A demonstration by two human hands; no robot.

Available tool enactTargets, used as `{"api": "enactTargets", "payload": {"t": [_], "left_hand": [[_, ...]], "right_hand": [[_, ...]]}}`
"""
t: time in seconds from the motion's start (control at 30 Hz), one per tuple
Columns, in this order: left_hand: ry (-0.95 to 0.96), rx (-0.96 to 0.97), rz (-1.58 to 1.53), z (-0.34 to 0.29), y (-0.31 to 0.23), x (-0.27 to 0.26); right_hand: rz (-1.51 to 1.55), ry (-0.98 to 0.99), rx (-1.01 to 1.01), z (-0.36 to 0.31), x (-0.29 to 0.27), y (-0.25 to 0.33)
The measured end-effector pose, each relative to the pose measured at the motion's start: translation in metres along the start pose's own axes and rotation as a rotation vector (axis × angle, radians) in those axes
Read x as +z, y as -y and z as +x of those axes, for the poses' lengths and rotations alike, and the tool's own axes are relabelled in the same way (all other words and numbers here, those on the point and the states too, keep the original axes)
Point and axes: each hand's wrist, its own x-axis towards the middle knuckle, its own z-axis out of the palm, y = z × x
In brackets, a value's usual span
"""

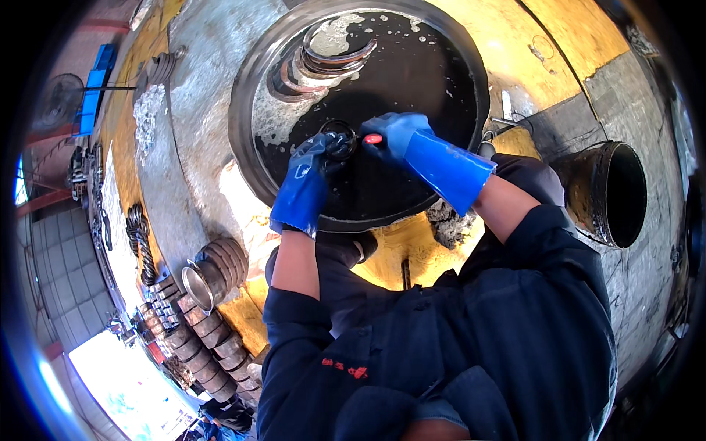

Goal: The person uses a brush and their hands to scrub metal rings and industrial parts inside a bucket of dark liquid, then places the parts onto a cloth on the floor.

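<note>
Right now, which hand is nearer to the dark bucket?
Right. The right hand is left of the bucket, over the basin; the left hand is farther left, also over the basin.

Basin (241, 136) top centre, curved pieces (321, 65) in its upper left. Ring (355, 135) in left hand (312, 156), right hand (399, 134) beside, both over basin. Bucket (581, 195) mid-right; cylinder stacks (212, 336) lower left.

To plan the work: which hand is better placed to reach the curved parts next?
Probably the left hand: nearer to the curved parts, though holding a dark ring. The right hand, farther off, grips something red.
</note>
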Motion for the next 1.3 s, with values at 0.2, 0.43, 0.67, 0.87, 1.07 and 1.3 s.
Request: {"api": "enactTargets", "payload": {"t": [0.2,0.43,0.67,0.87,1.07,1.3], "left_hand": [[-0.107,-0.097,-0.082,-0.007,-0.009,0.009],[-0.109,-0.041,0.040,-0.013,-0.014,0.016],[-0.103,-0.020,0.014,-0.005,-0.005,0.006],[-0.089,0.305,0.190,-0.008,-0.006,0.011],[-0.190,0.146,0.062,-0.008,-0.013,0.012],[-0.094,0.151,-0.008,0.001,-0.007,0.014]], "right_hand": [[0.044,-0.058,0.254,0.003,0.005,-0.021],[0.747,-0.179,0.117,0.011,-0.006,-0.013],[0.575,-0.045,0.271,0.014,-0.003,-0.018],[0.824,0.077,0.372,0.006,-0.001,-0.024],[0.569,0.023,0.427,0.010,0.002,-0.025],[0.270,-0.085,0.016,-0.001,0.010,0.011]]}}
